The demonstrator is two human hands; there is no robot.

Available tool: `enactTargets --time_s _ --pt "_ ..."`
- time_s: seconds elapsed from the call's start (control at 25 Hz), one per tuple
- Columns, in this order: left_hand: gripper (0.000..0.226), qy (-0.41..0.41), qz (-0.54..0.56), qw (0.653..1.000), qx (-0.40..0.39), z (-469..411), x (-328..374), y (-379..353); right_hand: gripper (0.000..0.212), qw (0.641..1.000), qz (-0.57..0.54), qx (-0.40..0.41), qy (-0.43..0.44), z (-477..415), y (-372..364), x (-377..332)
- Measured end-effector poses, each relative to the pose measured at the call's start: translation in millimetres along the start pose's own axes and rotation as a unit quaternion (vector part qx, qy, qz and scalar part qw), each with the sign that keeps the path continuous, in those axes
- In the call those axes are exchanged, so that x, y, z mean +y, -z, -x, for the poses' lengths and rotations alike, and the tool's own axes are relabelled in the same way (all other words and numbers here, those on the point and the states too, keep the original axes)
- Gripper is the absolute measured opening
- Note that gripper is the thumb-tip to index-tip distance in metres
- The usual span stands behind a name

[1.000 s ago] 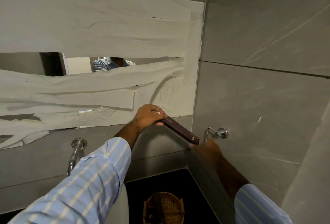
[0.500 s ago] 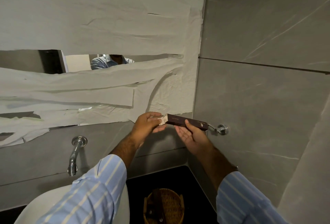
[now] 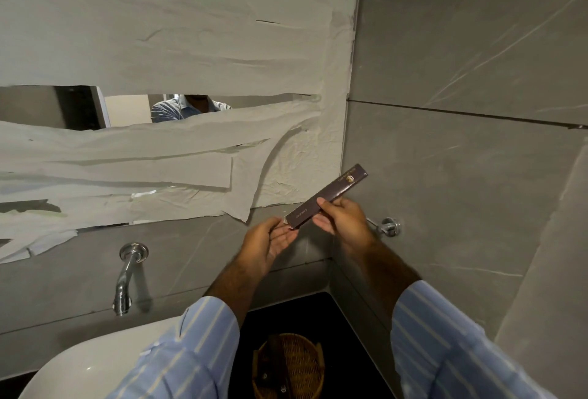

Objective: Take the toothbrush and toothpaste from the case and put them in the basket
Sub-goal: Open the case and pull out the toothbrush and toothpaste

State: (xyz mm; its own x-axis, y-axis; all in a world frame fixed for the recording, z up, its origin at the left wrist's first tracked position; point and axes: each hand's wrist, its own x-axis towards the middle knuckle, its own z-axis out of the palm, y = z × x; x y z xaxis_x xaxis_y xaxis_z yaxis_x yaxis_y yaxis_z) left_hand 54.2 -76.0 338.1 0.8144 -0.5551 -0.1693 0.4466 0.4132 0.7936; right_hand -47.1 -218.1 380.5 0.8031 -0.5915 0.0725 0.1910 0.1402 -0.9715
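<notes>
One case [image 3: 326,196], dark purple-brown w/ gold print, long & thin. One wicker basket [image 3: 288,366] down on the black table [image 3: 350,328], well below the hands. One sink [image 3: 95,363], white, lower left. One tap [image 3: 125,277] on the wall above it. One chrome wall peg [image 3: 386,226] to the right. Mirror [image 3: 127,110] mostly covered w/ paper strips [image 3: 159,58]; only a narrow gap shows glass.

Two hands, both raised in front of the wall near the corner, sleeves blue-striped. Right hand [image 3: 342,220] grips the case around its middle: thumb on the near face, fingers curled behind. Case is tilted, far end up and to the right, near end down and to the left. Left hand [image 3: 270,239] sits just under that lower end, palm up, fingers loosely spread, half open; fingertips are at or touching the case's end, not wrapped around it. Lower end of the case shows a pale edge, looks like a flap or opening, too small to say for sure.

Toothbrush & toothpaste: not visible, can't tell if inside the case. Basket holds a couple of small dark items, too dim to name.
</notes>
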Motion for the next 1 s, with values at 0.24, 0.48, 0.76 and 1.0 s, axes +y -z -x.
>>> enactTargets --time_s 0.24,0.48,0.76,1.0 --pt "0.038 -0.021 0.037 0.998 -0.042 10.4 -35.0 7.1 0.029 0.987 0.157 -0.02 0.04 -3.6 -10.3 -15.6" --pt "0.028 -0.016 0.059 0.996 -0.064 8.2 -51.5 12.5 0.029 0.986 0.157 0.05 0.034 -10.2 -8.9 -12.0" --pt "0.02 -0.136 -0.42 0.896 -0.054 9.1 -43.0 13.2 0.029 0.976 0.202 0.078 0.032 -7.5 -0.1 -11.8" --pt "0.018 -0.182 -0.544 0.813 -0.098 5.9 -35.1 7.9 0.016 0.973 0.205 0.101 0.033 -3.9 3.2 -13.5"
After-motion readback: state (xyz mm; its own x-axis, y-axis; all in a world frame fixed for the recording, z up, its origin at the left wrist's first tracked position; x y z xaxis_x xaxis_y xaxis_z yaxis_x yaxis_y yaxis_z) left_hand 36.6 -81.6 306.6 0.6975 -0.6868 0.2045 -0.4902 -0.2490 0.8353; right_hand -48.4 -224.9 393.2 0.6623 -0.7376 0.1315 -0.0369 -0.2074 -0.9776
